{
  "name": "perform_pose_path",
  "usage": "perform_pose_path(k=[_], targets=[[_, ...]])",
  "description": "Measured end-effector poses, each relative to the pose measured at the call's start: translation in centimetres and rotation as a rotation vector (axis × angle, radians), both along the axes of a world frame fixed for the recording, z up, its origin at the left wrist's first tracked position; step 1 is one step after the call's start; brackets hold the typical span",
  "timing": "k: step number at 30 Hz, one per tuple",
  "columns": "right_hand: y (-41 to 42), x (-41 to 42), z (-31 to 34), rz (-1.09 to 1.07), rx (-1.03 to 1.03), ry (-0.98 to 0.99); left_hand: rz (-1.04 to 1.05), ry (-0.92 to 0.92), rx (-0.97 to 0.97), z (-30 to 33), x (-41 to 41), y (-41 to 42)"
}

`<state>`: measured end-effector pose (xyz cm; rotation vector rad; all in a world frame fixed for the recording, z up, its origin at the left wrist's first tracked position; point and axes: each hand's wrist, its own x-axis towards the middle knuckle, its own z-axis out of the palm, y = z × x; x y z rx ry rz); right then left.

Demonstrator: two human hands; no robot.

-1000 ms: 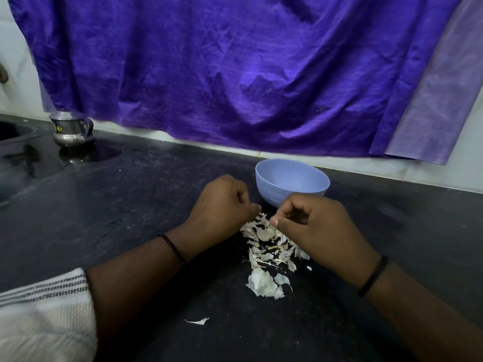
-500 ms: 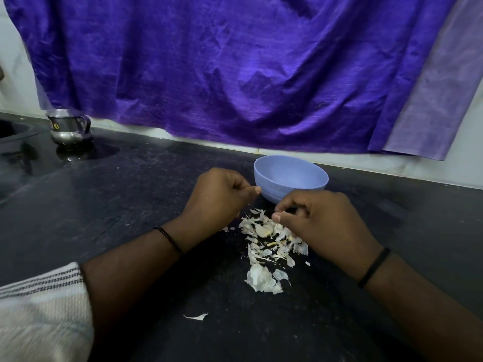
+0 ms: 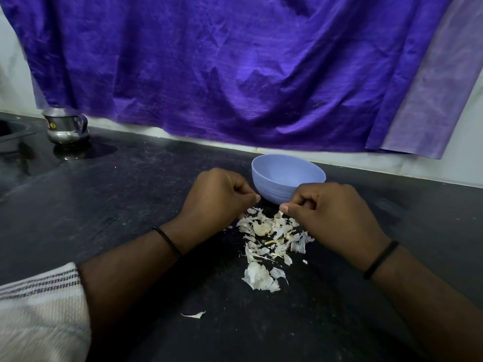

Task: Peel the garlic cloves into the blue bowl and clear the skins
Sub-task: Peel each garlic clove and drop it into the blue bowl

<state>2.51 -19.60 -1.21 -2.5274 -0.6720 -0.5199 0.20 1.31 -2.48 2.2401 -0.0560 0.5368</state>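
The blue bowl [image 3: 274, 189] stands on the black counter [image 3: 130, 205], just behind my hands; its inside looks empty from here. In front of it lies a heap of white garlic skins [image 3: 271, 239], with a bigger clump [image 3: 260, 279] nearer to me. My left hand [image 3: 217, 202] is curled to the left of the bowl, thumb and forefinger pinching a tiny pale bit that looks like skin. To the right of the heap, my right hand [image 3: 332, 218] has its fingers curled round something hidden, seemingly a garlic clove.
One stray skin [image 3: 194, 315] lies apart, close to the front. A steel jug [image 3: 65, 126] stands at the back left beside a sink edge [image 3: 10, 131]. A purple cloth [image 3: 235, 74] hangs over the wall behind the counter.
My hands, fingertips together over the skin heap a second ago, have drawn apart: the left one up and to the left, the right one slightly back.
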Motion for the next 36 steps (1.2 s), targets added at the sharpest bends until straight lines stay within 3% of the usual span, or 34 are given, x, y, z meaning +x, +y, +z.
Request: perform_pose_path(k=[3,5,8,10,14,20,23,28,36], targets=[[0.4,0.1,-0.7,0.063,-0.016,-0.034,0.016,-0.011,0.013,0.2,0.0,0.1],[0.8,0.0,-1.1,0.128,0.104,-0.003,-0.019,0.02,0.066,0.1,-0.2,0.0],[1.5,-0.8,-0.9,0.206,0.301,0.257,-0.072,-0.015,0.191,-0.2,-0.1,-0.3],[1.7,-1.3,-0.6,0.257,0.289,0.401,-0.087,-0.039,0.231,-0.2,-0.1,-0.3],[1.9,-1.4,-0.4,0.322,0.36,0.52,-0.055,-0.066,0.274,-0.1,0.0,-0.2],[1.9,-1.3,-0.9,0.294,0.493,0.445,-0.078,-0.157,0.275,-0.2,0.1,0.0],[2.0,-1.9,-0.8,0.261,0.577,0.329,-0.114,-0.148,0.233,0.0,-0.1,-0.1],[1.7,-1.7,-0.7,0.098,0.546,0.059,-0.178,-0.097,0.178,-0.1,0.3,0.3],[1.8,-1.3,-1.1,0.18,0.169,0.112,-0.008,-0.164,0.088,0.3,0.5,0.8]])
